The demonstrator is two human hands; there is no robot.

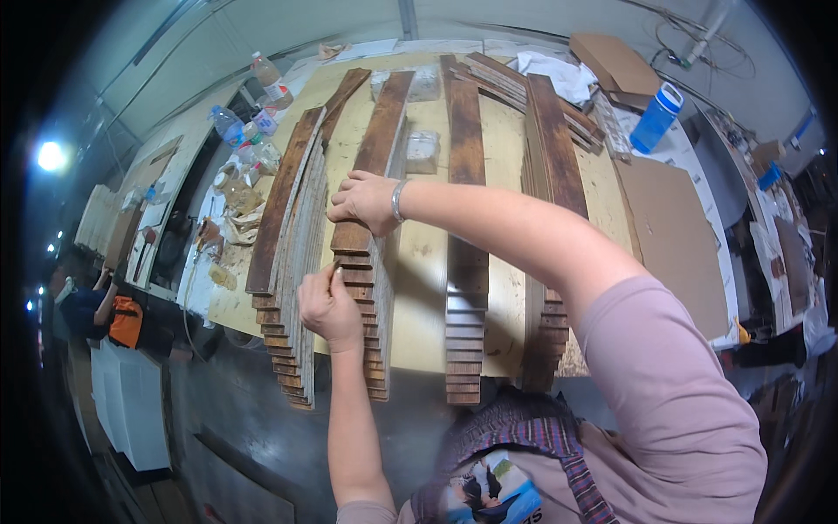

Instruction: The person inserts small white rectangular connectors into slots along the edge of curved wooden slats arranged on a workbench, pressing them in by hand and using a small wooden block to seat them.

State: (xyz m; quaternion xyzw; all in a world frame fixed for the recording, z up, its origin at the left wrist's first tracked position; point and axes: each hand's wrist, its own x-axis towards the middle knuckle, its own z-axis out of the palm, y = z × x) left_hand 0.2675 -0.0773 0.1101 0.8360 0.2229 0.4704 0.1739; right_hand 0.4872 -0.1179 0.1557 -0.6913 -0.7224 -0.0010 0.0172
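Several stacks of long dark-brown wooden strips lie fanned on a pale workbench (506, 140). My right hand (365, 201), a bracelet on its wrist, reaches across and presses flat on the top strip (381, 140) of the second stack from the left. My left hand (328, 306) is closed around a small thin dark tool, its tip touching the stepped near end of that same stack (360, 279). The leftmost stack (284, 218) lies just beside my left hand. Two more stacks (464, 262) sit to the right, under my right forearm.
A blue bottle (655, 118) and cardboard pieces (615, 61) stand at the back right. Plastic bottles (229, 125) and clutter line the left edge. Small clear bags (422, 150) lie between the stacks. A brown board (676, 236) covers the right side. Another person (96, 306) is at far left.
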